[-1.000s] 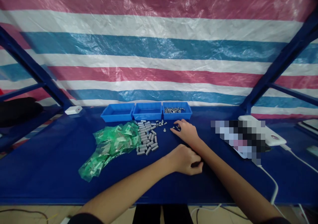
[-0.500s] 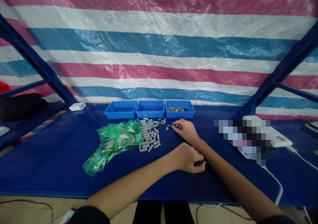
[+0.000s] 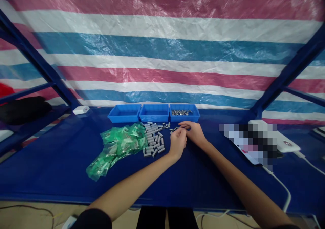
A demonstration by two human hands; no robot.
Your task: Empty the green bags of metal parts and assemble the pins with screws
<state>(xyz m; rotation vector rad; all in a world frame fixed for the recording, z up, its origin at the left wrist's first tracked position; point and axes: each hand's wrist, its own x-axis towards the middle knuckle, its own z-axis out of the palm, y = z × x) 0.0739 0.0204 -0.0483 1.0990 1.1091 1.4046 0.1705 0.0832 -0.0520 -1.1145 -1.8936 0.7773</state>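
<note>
Over the blue table, my left hand (image 3: 177, 142) is closed, its fingertips meeting those of my right hand. My right hand (image 3: 195, 133) is closed too, with its fingers bent toward the left fingertips. Anything between the fingers is too small or hidden to make out. Just beyond the fingertips lie several small metal screws (image 3: 166, 124). Grey metal cylinders (image 3: 155, 141) are heaped to the left of my left hand. Beside them rest crumpled green plastic bags (image 3: 119, 142) with small parts inside.
Three blue trays stand in a row at the back: a left tray (image 3: 124, 120), a middle tray (image 3: 154, 119) and a right tray (image 3: 197, 115) holding small metal parts (image 3: 180, 112). A white power bank (image 3: 289, 144) and a pixelated phone (image 3: 250, 156) with cables lie to the right.
My left hand has moved up and forward from beside my right wrist to meet my right fingertips. My right hand has shifted slightly.
</note>
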